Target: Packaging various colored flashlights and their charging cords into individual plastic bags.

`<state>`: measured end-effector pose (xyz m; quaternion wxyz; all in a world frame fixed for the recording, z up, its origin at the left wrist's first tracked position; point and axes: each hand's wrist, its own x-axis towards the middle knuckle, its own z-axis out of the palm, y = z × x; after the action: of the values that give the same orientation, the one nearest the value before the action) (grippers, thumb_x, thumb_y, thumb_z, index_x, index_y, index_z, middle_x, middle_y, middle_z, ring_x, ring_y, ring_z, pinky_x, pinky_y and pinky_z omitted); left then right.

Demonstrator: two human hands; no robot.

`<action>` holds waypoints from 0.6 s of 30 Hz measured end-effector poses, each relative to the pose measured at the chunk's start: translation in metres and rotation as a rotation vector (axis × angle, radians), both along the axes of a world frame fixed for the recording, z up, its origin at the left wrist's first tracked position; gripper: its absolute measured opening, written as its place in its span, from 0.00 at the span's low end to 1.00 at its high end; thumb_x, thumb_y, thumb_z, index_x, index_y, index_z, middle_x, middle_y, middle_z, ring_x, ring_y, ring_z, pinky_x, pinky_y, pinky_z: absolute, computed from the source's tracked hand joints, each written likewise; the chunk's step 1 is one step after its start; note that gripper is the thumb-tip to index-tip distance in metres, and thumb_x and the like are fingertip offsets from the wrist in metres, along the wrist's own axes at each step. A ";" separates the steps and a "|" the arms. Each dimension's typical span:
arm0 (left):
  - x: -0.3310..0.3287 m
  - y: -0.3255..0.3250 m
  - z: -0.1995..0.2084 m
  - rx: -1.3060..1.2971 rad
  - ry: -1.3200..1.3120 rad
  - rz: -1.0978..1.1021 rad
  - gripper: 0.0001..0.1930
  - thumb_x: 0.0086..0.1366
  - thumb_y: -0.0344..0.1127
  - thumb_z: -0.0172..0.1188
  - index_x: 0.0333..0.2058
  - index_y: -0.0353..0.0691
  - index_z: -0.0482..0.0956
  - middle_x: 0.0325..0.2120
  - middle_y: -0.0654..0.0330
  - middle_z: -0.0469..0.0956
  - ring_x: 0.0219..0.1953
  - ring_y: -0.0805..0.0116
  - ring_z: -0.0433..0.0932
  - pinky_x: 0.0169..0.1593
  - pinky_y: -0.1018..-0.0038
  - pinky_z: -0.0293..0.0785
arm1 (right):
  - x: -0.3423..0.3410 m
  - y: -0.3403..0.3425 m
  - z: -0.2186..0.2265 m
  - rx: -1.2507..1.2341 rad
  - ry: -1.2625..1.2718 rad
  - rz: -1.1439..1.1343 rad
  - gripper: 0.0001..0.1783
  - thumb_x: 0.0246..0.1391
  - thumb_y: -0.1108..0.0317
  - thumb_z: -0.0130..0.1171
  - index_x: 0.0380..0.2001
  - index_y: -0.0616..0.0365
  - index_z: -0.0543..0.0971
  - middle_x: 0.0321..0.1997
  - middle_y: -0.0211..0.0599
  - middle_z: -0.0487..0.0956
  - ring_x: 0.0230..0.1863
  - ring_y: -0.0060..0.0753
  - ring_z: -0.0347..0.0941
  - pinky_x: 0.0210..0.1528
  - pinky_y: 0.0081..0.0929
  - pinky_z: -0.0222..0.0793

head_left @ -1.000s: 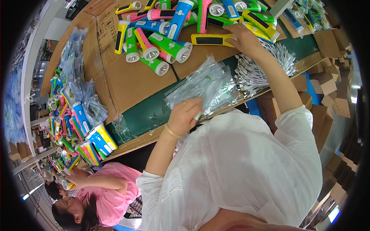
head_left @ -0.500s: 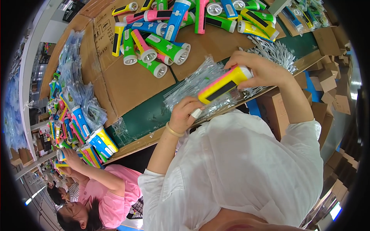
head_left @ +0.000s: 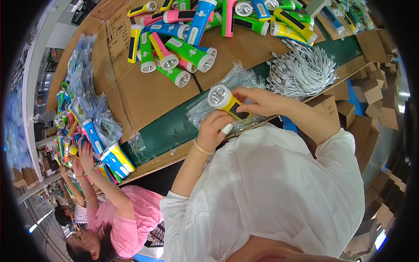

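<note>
My right hand (head_left: 255, 101) is closed around a yellow flashlight (head_left: 232, 108) with a black panel and a white-rimmed round lens, which points up and to the left. My left hand (head_left: 214, 128) has curled fingers beside the flashlight's near side, with a white wrap on one finger and a pale band at the wrist. What those fingers grip, if anything, is hidden. Under and around both hands lie clear plastic bags (head_left: 196, 109) on the green tabletop. A bundle of white cables (head_left: 301, 70) lies just beyond my right forearm.
Many green, blue, pink and yellow flashlights (head_left: 190, 52) are heaped on cardboard (head_left: 144, 98) at the far side. More bags (head_left: 83, 74) and flashlights (head_left: 115, 159) lie at left, where a person in pink (head_left: 131, 214) reaches in. Cardboard boxes (head_left: 371, 91) stand at right.
The flashlight has swung round, its lens end going from upper right to upper left. My right hand has moved left and nearer, uncovering the white cables. The person in pink reaches farther forward.
</note>
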<state>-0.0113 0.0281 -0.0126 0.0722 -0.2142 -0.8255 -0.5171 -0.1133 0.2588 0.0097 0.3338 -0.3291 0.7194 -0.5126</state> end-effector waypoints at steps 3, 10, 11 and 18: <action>0.000 -0.011 0.000 0.058 0.002 0.081 0.07 0.55 0.23 0.65 0.34 0.38 0.82 0.32 0.55 0.79 0.36 0.58 0.79 0.40 0.69 0.75 | -0.015 0.009 0.026 0.170 0.124 0.121 0.27 0.61 0.63 0.63 0.60 0.59 0.70 0.51 0.49 0.81 0.52 0.53 0.78 0.53 0.43 0.73; -0.015 -0.008 0.013 0.102 0.049 -0.014 0.06 0.55 0.25 0.68 0.32 0.38 0.82 0.31 0.57 0.77 0.34 0.60 0.76 0.39 0.70 0.72 | -0.002 0.008 0.024 0.437 0.787 0.322 0.18 0.53 0.67 0.64 0.48 0.53 0.76 0.42 0.44 0.81 0.48 0.53 0.78 0.49 0.46 0.74; -0.018 -0.005 0.014 0.086 0.075 -0.027 0.06 0.55 0.25 0.68 0.32 0.38 0.82 0.31 0.57 0.76 0.34 0.60 0.76 0.39 0.70 0.72 | 0.004 0.004 0.022 0.364 0.776 0.285 0.15 0.50 0.67 0.65 0.43 0.54 0.78 0.40 0.42 0.80 0.47 0.51 0.78 0.49 0.45 0.74; -0.014 -0.011 0.001 -0.078 0.033 0.086 0.09 0.55 0.23 0.66 0.36 0.37 0.79 0.35 0.53 0.77 0.38 0.52 0.77 0.41 0.65 0.74 | -0.022 0.074 0.044 0.363 0.682 -0.420 0.10 0.54 0.64 0.65 0.39 0.56 0.82 0.42 0.41 0.81 0.45 0.49 0.79 0.46 0.42 0.75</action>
<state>-0.0252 0.0174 -0.0118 0.0995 -0.1897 -0.8522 -0.4774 -0.1355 0.3326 0.0541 0.0182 -0.2623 0.9181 -0.2965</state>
